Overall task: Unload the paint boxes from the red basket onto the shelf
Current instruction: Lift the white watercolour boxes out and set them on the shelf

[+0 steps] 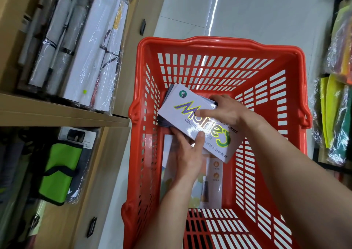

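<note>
So there's one tan wooden shelf unit (62, 113) running along the left side of the one red slotted plastic basket (219, 45), and the basket sits on a pale tiled floor (247, 10). On the upper shelf, left of the basket, is a bunch of white paper rolls in clear wrap (91, 48); too overlapped to count properly. Off to the basket's right are plastic-bagged sheets in yellow, green and orange (339, 115), blurry. Inside the basket, towards its far left corner, both hands hold up one stack of flat paint boxes (179, 113). The top one is glossy white with a purple and green logo. Darker edges poke out below it, so several boxes, exact number I can't tell. One more pale illustrated box (213, 184) lies flat on the basket floor under the stack. Down-left of the basket, one lime green fabric pouch (59, 172) sits on the lower shelf. Right hand (228, 111) clamps the stack's far edge, thumb across the logo. Left hand (188, 157) has fingers underneath and thumb pressed on top.
</note>
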Available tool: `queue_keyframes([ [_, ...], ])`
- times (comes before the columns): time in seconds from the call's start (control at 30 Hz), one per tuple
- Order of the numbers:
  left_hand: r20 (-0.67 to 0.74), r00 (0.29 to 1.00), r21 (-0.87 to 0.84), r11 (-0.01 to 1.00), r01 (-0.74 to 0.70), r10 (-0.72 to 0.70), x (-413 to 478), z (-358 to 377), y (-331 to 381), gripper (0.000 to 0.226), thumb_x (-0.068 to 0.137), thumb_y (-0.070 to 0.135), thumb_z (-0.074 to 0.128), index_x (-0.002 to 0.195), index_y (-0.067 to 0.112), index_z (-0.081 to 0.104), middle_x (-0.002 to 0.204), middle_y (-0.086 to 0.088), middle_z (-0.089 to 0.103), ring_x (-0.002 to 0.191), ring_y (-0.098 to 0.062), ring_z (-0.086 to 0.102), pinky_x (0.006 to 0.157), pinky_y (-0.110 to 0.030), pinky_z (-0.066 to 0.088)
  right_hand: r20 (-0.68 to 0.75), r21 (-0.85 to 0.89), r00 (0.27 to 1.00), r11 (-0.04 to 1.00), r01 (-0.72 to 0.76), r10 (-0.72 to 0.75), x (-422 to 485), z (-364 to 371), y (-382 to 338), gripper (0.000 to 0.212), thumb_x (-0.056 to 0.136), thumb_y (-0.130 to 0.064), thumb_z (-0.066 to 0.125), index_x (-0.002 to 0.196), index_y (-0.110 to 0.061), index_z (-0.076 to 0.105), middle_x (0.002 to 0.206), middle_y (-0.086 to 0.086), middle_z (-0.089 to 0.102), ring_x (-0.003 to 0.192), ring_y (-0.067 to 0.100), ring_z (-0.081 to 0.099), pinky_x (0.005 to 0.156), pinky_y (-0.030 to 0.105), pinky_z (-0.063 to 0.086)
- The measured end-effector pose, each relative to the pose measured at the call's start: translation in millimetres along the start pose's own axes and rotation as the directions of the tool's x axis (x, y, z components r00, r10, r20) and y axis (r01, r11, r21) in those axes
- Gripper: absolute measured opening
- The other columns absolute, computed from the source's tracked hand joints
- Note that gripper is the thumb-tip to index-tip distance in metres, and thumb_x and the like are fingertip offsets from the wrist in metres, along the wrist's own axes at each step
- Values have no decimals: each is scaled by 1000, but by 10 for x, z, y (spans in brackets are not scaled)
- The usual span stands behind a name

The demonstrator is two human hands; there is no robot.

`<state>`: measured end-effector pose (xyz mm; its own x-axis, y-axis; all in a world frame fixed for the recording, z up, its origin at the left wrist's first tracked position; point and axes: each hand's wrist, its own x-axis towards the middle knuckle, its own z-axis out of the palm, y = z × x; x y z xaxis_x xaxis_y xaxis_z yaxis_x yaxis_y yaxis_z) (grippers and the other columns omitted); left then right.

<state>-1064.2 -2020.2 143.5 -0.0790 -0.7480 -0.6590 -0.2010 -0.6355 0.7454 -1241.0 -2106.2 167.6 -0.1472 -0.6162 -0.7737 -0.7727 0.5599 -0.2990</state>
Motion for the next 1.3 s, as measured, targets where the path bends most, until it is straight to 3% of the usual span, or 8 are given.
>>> queue_keyframes([
  [0.17,15,998,-113,992,-63,65,-39,-29,-54,64,101,13,65,156,19,33,134,13,60,105,24,60,84,-1,45,-79,-128,996,991,28,-39,-189,-21,-71,128,37,-100,52,148,-38,46,138,8,53,130,33,46,105,47,40],
  [0.33,84,996,-266,964,-3,26,-169,-86,-29,57,91,30,61,143,36,39,132,23,62,114,9,66,95,-18,53,-132,-142,989,989,42,-61,-476,-13,-181,124,39,-101,52,141,-31,49,134,9,55,125,33,54,108,52,44],
  [0.47,97,995,-482,873,79,-37,-236,-132,64,55,89,21,64,139,36,50,135,-9,70,118,-29,70,98,-46,58,-154,12,988,999,33,-31,-699,135,-201,113,45,-99,56,134,-30,53,120,4,56,109,27,61,98,47,53],
  [0.53,89,993,-539,834,115,-79,-250,-195,114,52,83,18,67,132,32,59,121,-11,76,99,-27,76,83,-41,63,-147,149,989,989,12,10,-822,294,-167,104,49,-95,59,129,-29,55,117,2,58,108,23,59,95,45,54],
  [0.6,80,992,-500,857,123,-95,-266,-268,144,47,79,18,68,124,30,64,110,-13,78,85,-25,77,69,-36,64,-174,237,984,972,-8,50,-928,498,-123,97,54,-91,63,127,-28,57,117,2,62,111,23,59,96,45,53],
  [0.87,125,981,-245,954,174,-147,-297,-313,64,46,66,46,79,109,32,73,103,-7,83,94,-36,79,82,-52,65,-285,484,950,875,29,126,-1026,959,48,103,63,-82,64,152,-38,37,134,7,61,127,29,58,106,53,49],
  [1.07,174,967,-233,947,222,-184,-325,-327,111,35,70,41,81,102,30,76,98,-8,83,85,-33,81,67,-37,65,-354,648,935,723,241,5,-1067,977,142,65,74,-57,82,132,-45,55,115,-7,78,102,21,77,87,50,62],
  [1.3,223,962,-173,965,195,-154,-735,-366,430,45,80,25,81,122,19,68,113,-12,80,104,-38,77,93,-56,61,-395,779,918,540,319,28,-1567,863,137,57,82,-39,86,133,-40,60,116,-8,80,97,17,80,86,48,65],
])
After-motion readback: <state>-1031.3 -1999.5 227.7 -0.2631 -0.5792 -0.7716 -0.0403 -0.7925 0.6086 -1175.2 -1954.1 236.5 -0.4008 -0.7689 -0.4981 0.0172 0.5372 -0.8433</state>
